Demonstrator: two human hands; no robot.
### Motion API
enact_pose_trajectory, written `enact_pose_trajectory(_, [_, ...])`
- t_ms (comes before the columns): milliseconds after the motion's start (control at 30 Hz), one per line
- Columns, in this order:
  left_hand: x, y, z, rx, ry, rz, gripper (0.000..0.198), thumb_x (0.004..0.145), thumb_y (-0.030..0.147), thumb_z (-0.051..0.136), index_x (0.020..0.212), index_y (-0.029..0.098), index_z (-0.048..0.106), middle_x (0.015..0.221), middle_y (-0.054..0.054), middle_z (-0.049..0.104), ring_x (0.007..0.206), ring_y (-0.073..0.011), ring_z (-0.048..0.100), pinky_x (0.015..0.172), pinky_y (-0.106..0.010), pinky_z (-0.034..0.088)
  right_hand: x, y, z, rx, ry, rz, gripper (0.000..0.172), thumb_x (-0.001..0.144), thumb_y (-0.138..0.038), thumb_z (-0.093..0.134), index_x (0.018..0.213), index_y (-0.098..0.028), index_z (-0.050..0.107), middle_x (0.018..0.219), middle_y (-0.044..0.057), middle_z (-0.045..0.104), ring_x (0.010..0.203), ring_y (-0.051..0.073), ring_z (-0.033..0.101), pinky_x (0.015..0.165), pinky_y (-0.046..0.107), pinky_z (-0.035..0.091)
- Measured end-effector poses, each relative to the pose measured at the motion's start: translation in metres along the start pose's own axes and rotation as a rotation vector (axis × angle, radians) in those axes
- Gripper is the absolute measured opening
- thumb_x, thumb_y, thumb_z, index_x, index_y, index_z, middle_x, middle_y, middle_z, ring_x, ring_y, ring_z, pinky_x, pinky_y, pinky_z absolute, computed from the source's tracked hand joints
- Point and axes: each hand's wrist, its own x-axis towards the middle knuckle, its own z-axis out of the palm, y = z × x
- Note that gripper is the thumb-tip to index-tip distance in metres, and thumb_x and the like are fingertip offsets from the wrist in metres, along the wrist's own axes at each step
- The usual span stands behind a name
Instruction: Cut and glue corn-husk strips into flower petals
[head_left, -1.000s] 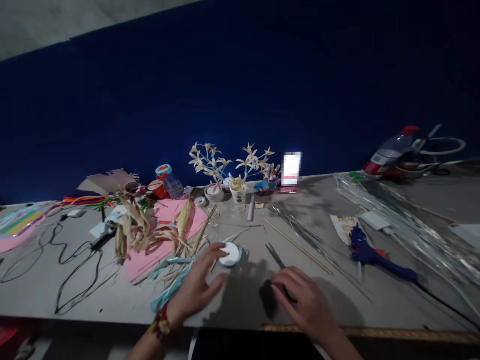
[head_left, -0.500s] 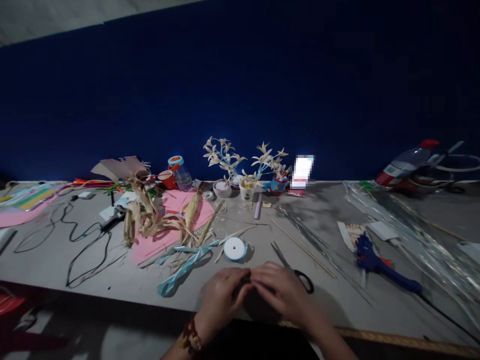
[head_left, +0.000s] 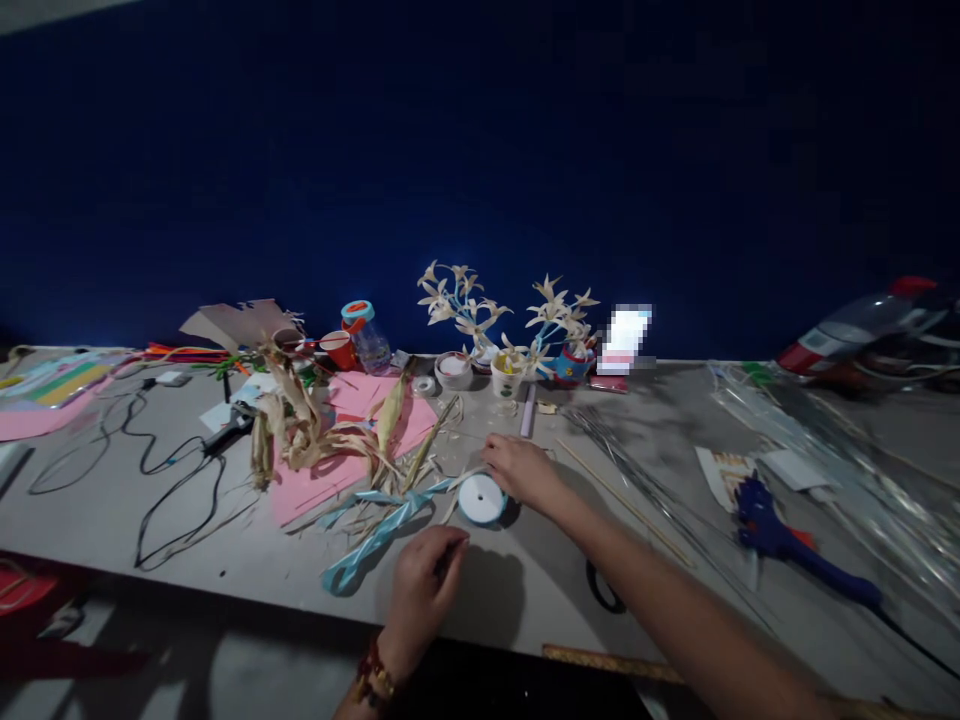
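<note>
My left hand [head_left: 426,578] is closed in a pinch near the table's front edge, and whatever lies between its fingertips is too dark and small to make out. My right hand [head_left: 525,470] reaches forward, palm down, with its loosely bent fingers at the far side of a white spool of light blue ribbon [head_left: 481,498]. Thin pale husk strips lie under and around those fingertips; I see no clear grip on them. Twisted blue ribbon [head_left: 379,535] lies left of the spool. Beneath my right forearm the scissors [head_left: 602,588] are mostly hidden, with a black handle showing.
Dried corn husks [head_left: 300,440] lie on pink paper [head_left: 409,425]. Husk flowers [head_left: 461,300] stand in cups at the back, near a lit phone [head_left: 626,338]. Rightward are thin wires [head_left: 637,480], a wooden stick [head_left: 660,525], a blue glue gun [head_left: 787,545] and plastic wrapping [head_left: 840,470].
My hands were together at the front edge and have come apart. The right moved forward to behind the spool; the left shifted slightly left and down, still pinched. The view turned slightly.
</note>
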Motion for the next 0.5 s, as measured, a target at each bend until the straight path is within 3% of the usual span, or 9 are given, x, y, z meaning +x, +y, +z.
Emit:
enact_pose_trajectory(133, [-0.003, -0.002, -0.005, -0.071, 0.058, -0.087, 0.012, 0.088, 0.031, 0.065, 0.088, 0.025, 0.076, 0.083, -0.006, 0.076, 0.078, -0.0247, 0.070, 0.073, -0.033, 0.053, 0.001, 0.004, 0.003, -0.029, 0.004, -0.053, 0.014, 0.091, -0.012, 0.061, 0.087, -0.019, 0.073, 0.093, 0.009, 0.072, 0.088, 0.022, 0.066, 0.074, 0.029, 0.047])
enact_pose_trajectory(300, [0.010, 0.000, -0.013, -0.326, 0.132, -0.315, 0.028, 0.089, 0.045, 0.064, 0.097, 0.020, 0.073, 0.077, -0.003, 0.070, 0.061, -0.0169, 0.058, 0.065, -0.028, 0.048, -0.019, 0.004, -0.011, -0.014, 0.048, -0.112, 0.018, 0.097, -0.019, 0.056, 0.106, -0.022, 0.072, 0.110, 0.009, 0.072, 0.098, 0.022, 0.063, 0.082, 0.031, 0.047])
enact_pose_trajectory(367, [0.021, 0.005, -0.014, -0.441, 0.077, -0.374, 0.031, 0.092, 0.048, 0.060, 0.098, 0.020, 0.071, 0.078, -0.002, 0.069, 0.058, -0.0135, 0.053, 0.066, -0.027, 0.046, -0.028, 0.000, -0.017, -0.022, 0.099, -0.163, 0.022, 0.098, -0.021, 0.053, 0.110, -0.024, 0.072, 0.112, 0.008, 0.072, 0.097, 0.022, 0.062, 0.082, 0.031, 0.047])
enact_pose_trajectory(500, [0.037, 0.019, -0.008, -0.593, -0.158, -0.388, 0.032, 0.089, 0.048, 0.064, 0.079, 0.018, 0.068, 0.068, 0.001, 0.064, 0.057, -0.0113, 0.049, 0.065, -0.025, 0.042, -0.045, -0.008, -0.023, -0.038, 0.227, -0.252, 0.027, 0.099, -0.019, 0.048, 0.112, -0.023, 0.072, 0.108, 0.010, 0.074, 0.092, 0.023, 0.064, 0.076, 0.032, 0.048])
